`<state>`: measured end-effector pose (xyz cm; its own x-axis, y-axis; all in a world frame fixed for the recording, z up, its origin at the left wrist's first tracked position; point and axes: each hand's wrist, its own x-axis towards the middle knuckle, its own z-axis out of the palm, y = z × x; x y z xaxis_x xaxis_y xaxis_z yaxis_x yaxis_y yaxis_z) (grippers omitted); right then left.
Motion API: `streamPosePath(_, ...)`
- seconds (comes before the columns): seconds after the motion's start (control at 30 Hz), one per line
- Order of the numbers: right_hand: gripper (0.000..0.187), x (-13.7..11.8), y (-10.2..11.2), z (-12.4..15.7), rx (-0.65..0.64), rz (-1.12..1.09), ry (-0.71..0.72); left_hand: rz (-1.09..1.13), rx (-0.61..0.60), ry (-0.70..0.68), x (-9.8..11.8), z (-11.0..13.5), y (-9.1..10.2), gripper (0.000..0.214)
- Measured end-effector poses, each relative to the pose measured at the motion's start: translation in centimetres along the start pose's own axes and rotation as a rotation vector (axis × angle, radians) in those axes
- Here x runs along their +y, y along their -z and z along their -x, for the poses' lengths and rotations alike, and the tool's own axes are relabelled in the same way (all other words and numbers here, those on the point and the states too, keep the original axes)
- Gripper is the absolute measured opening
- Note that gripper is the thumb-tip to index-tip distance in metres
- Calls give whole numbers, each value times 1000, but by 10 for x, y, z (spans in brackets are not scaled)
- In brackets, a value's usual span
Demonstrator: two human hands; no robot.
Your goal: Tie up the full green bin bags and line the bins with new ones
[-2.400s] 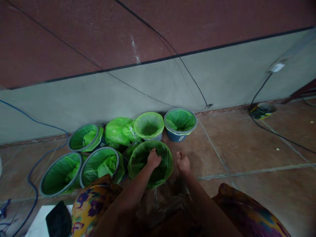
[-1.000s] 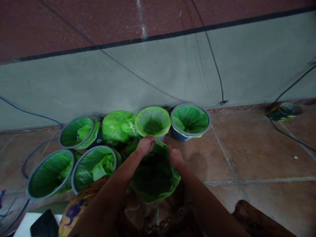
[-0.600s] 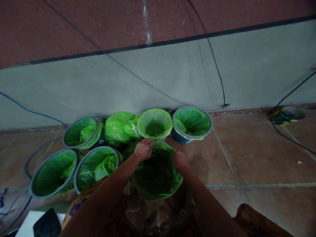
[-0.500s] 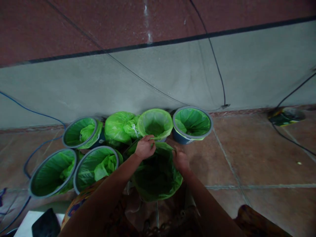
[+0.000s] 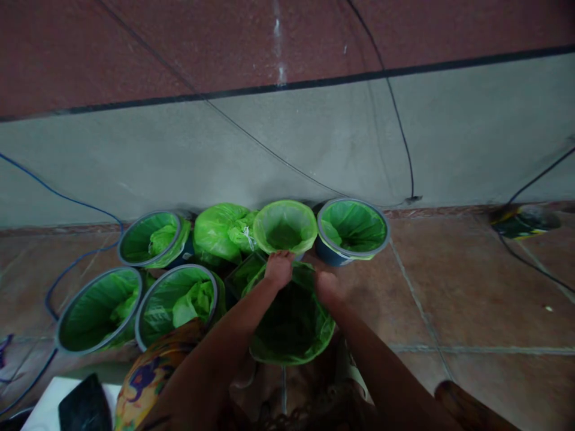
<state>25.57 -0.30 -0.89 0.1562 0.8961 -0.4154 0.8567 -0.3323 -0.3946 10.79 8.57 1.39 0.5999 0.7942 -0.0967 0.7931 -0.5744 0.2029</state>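
Right in front of me stands a bin lined with a green plastic bag (image 5: 287,353), its mouth wide and its inside dark. My left hand (image 5: 279,269) is closed on the far rim of the bag, fingers curled over the edge. At the far right of the same rim, my right hand (image 5: 326,286) is closed on the bag too; its fingertips are partly hidden. Just beyond my hands is a pale green-lined bin (image 5: 285,224). Beside it on the right stands a blue bin with a grey rim (image 5: 353,224), also lined in green.
On the left stand three more lined bins (image 5: 148,239) (image 5: 99,311) (image 5: 179,305). A full, tied green bag (image 5: 220,233) leans by the wall (image 5: 224,155). A blue cable (image 5: 67,200) crosses the left floor; a black cable and a dark packet (image 5: 525,221) lie on the right.
My left hand has shifted right along the bag's far rim, closer to my right hand. Both hands still hold the bag. The whole view has moved slightly.
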Motion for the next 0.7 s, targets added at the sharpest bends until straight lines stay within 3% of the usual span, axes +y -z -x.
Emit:
streamPosePath(0.07, 38, 7, -7, 18, 24, -7, -84, 77, 156, 54, -1, 14, 0, 36)
streamPosePath(0.17, 46, 16, -28, 50, 155, -102, -325, 241, 298, 275, 9, 42, -10, 30)
streamPosePath(0.3, 50, 23, -55, 86, 274, -239, -534, 416, 177, 460, 39, 68, -40, 30)
streamPosePath(0.4, 50, 25, -60, 99, 305, -301, -539, 437, 62, 533, 60, 58, -56, 46)
streamPosePath(0.47, 55, 27, -55, 100, 396, -354, -514, 435, -4, 574, 68, 42, -60, 53)
streamPosePath(0.57, 61, 29, -37, 90, 572, -448, -421, 426, -111, 615, 73, 17, -63, 46)
streamPosePath(0.7, 55, 31, -6, 64, 617, -486, -267, 402, -206, 615, 69, -1, -66, 32)
